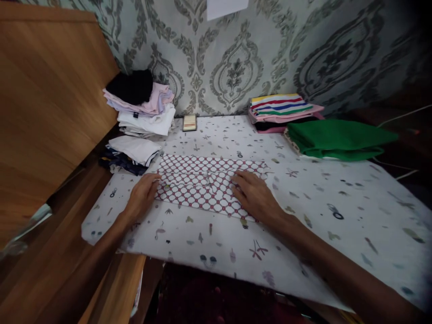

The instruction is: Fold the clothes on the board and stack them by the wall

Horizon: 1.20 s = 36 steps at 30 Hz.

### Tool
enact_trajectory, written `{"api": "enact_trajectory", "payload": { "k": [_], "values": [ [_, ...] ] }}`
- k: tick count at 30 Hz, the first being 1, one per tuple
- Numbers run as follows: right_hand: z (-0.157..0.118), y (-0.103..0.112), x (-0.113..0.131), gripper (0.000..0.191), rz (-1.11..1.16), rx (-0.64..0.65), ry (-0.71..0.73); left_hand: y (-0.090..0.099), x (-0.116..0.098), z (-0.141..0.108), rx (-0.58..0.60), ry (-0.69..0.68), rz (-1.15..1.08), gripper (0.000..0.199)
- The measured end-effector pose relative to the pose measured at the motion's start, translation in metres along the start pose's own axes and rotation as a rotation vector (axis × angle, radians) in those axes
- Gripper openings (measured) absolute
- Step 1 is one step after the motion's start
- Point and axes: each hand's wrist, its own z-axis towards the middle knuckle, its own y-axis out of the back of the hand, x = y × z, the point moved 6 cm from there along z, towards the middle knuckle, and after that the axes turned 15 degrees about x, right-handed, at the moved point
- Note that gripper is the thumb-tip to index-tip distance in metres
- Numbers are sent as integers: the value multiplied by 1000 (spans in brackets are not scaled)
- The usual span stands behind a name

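At the left edge of the red-and-white patterned cloth [192, 191], touching with the left hand [142, 195], fingers and thumb close together; cannot tell whether pinched on the fabric. Over its right part, laid flat with the right hand [254, 193], fingers loosely apart and clamped on nothing. Spread at the centre of the frame on the worktop [202, 240], already folded into a long strip, judging by the layered edges, but not stacked; no telling whether at its final size. Apparently folded already, in the upper left, a tall clothes pile [145, 121] and, just below, a small clothes pile [135, 150]; in the upper right, a striped pile [281, 108] beside a green cloth [337, 137].
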Motion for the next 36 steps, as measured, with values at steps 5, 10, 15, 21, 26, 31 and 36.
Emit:
{"api": "enact_trajectory", "payload": {
  "k": [5, 10, 15, 21, 26, 31, 36],
  "values": [
    [-4, -9, -1, 38, -22, -35, 4, -39, -19, 0, 195, -213, 152, 46],
    [-6, -10, -4, 40, -47, -43, -9, -57, 5, -6, 322, -143, 360, 70],
    [-6, -10, -7, 39, 42, -43, -6, -50, 24, -10, 319, -73, 291, 72],
    [-9, 8, -35, 30, 587, -137, -140, -12, 46, -1, 185, 139, -172, 56],
    [-20, 19, -77, 28, 887, -321, -389, -1, 44, 19, 143, 140, -104, 37],
    [-22, 10, -102, 26, 990, -336, -457, -4, 35, 35, 245, 90, 84, 29],
    [-24, 8, -109, 26, 1070, -383, -469, -1, 36, 39, 330, 42, 93, 30]
  ]
}}
